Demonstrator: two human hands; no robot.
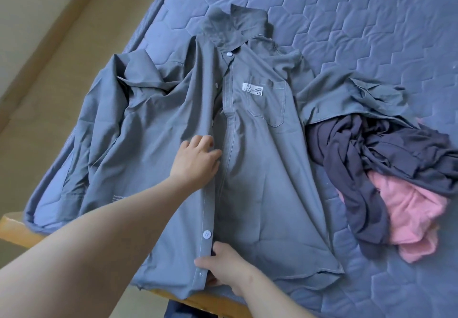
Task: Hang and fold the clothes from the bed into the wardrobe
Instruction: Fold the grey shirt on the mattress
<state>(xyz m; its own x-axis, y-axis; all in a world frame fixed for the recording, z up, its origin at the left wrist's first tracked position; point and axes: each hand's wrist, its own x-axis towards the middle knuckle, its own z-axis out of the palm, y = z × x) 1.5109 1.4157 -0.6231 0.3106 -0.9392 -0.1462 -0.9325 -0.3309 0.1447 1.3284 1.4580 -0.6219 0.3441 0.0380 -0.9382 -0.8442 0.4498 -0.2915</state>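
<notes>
At the far left there is a beige floor (37, 69), and a wooden bed frame (14, 226) shows at the lower left corner. On the frame lies the bed (347, 20), covered in blue quilted cloth with a six-sided pattern.

The grey-blue shirt (260, 181) is spread on the bed near its left edge. Its front is up, its collar (235, 27) points away from the person, and its hem is at the near edge of the bed. One sleeve (111, 119) lies crumpled on the left side of the shirt.

The left hand (195, 164) is on the middle of the shirt front, at the edge of the button strip. Its fingers (202, 141) are bent and close together, and they grip this edge of the cloth.

Nearer to the person, the right hand (228, 268) holds the same strip close to the hem, just below a white button (206, 234). Its thumb (202, 261) lies across the top of the strip, and some fingers are under the cloth, so it pinches the strip.

To the right of the hands, the other front half lies rather flat. It has a chest pocket (270, 109) and a white label (252, 89) with a big letter R.

The second sleeve (347, 94) goes out to the right, and its end is wrinkled. Just beside the shirt, partly under this sleeve, lies a dark navy garment (359, 169) in a loose heap. A pink garment (409, 213) lies partly under the navy one, at the right side of the bed.
</notes>
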